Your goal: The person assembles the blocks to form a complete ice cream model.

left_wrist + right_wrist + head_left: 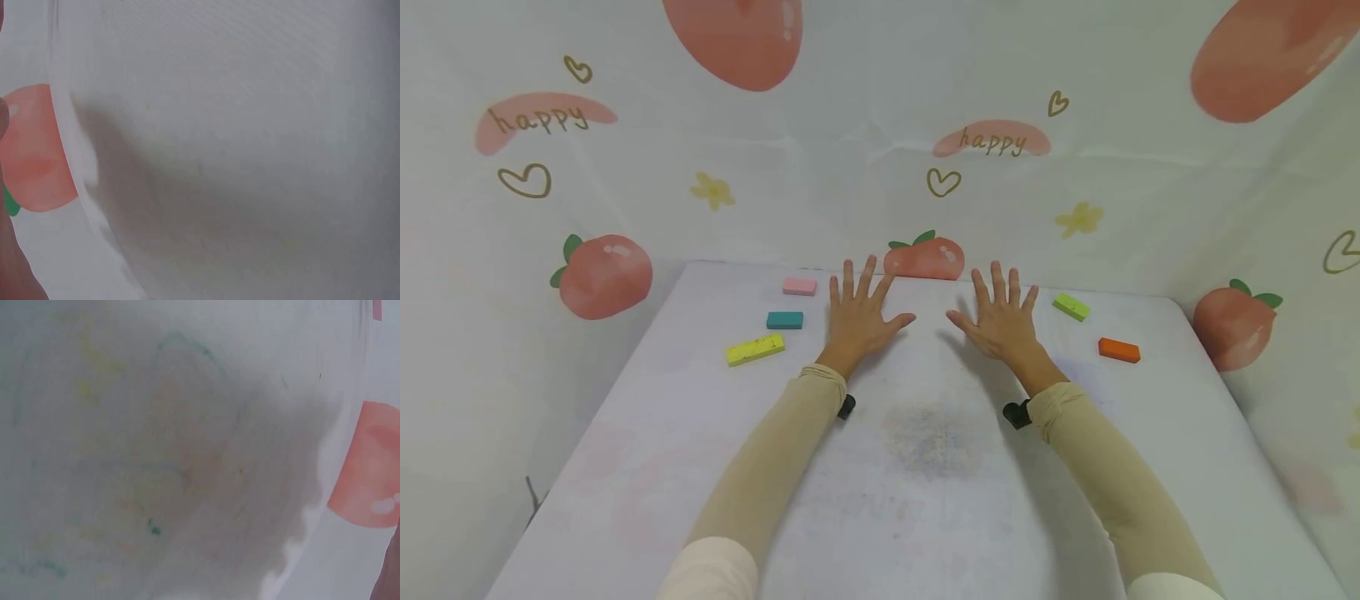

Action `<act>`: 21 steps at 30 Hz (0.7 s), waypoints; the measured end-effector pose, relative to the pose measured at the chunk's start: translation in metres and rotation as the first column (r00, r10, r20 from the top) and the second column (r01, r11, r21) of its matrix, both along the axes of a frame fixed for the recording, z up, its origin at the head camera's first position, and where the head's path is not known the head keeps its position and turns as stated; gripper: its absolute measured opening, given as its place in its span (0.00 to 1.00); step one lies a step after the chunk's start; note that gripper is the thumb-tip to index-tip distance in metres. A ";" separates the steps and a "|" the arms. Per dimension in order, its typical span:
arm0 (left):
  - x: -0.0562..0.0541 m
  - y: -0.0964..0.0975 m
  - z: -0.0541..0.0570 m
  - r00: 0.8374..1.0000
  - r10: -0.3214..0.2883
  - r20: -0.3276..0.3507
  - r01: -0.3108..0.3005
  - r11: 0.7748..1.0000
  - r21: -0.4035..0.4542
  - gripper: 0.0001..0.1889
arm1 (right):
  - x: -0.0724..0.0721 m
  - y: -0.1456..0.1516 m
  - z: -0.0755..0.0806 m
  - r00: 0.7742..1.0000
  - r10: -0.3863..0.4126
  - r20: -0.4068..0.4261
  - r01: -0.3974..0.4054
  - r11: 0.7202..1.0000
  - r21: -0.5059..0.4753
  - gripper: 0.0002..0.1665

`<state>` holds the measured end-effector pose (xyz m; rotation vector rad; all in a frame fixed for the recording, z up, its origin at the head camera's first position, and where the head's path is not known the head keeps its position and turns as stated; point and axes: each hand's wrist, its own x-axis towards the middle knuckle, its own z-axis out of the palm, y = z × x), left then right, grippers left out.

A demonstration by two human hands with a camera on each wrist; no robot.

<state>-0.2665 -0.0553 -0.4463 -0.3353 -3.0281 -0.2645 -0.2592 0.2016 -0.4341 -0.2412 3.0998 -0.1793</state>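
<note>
With fingers spread, my left hand [857, 323] is held out over the far part of the white table in the head view, holding nothing. My right hand [1002, 323] mirrors it a short way to the right, its fingers also spread. Nearest the left hand lie a pink block [799, 287], a teal block [785, 320] and a longer, speckled yellow block [756, 350]. Right of the right hand are a lime green block [1071, 307] and an orange block [1119, 350]. Both wrist views show mostly tabletop with hand shadows and a sliver of skin at the edge.
The white tabletop [925, 517] carries a greyish smudge [932, 437] near its middle and faint coloured marks. A white cloth [820, 167] printed with peaches, hearts and flowers hangs behind the table and along its sides. A dark wrist camera [1017, 414] sits under the right sleeve.
</note>
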 end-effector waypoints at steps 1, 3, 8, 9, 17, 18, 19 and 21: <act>0.000 -0.001 0.000 1.000 0.003 0.003 -0.003 1.000 -0.002 0.48 | 0.000 0.001 0.001 1.000 -0.001 0.001 0.001 1.000 -0.001 0.57; 0.001 -0.004 0.001 1.000 0.011 0.010 -0.011 1.000 -0.009 0.48 | 0.001 0.003 0.001 1.000 -0.007 0.003 0.007 1.000 -0.002 0.57; 0.004 -0.012 0.001 1.000 0.025 0.012 -0.025 1.000 -0.015 0.48 | 0.004 0.010 0.003 1.000 -0.011 0.010 0.011 1.000 -0.010 0.57; 0.005 -0.014 0.001 1.000 0.028 0.011 -0.028 0.999 -0.016 0.48 | 0.004 0.012 0.004 1.000 -0.013 0.008 0.013 1.000 -0.010 0.57; 0.008 -0.024 0.002 0.998 0.048 0.033 -0.047 0.999 -0.023 0.47 | 0.010 0.027 0.007 0.999 -0.035 -0.001 0.035 0.999 -0.026 0.57; 0.008 -0.026 0.002 0.998 0.050 0.038 -0.049 0.999 -0.023 0.47 | 0.011 0.029 0.007 0.999 -0.039 0.002 0.039 0.999 -0.027 0.57; 0.009 -0.028 0.002 0.998 0.052 0.041 -0.051 0.998 -0.024 0.47 | 0.012 0.031 0.008 0.999 -0.043 0.005 0.043 0.999 -0.029 0.57; 0.011 -0.033 0.003 0.997 0.060 0.043 -0.059 0.998 -0.018 0.47 | 0.014 0.034 0.008 0.999 -0.047 0.008 0.047 0.998 -0.033 0.58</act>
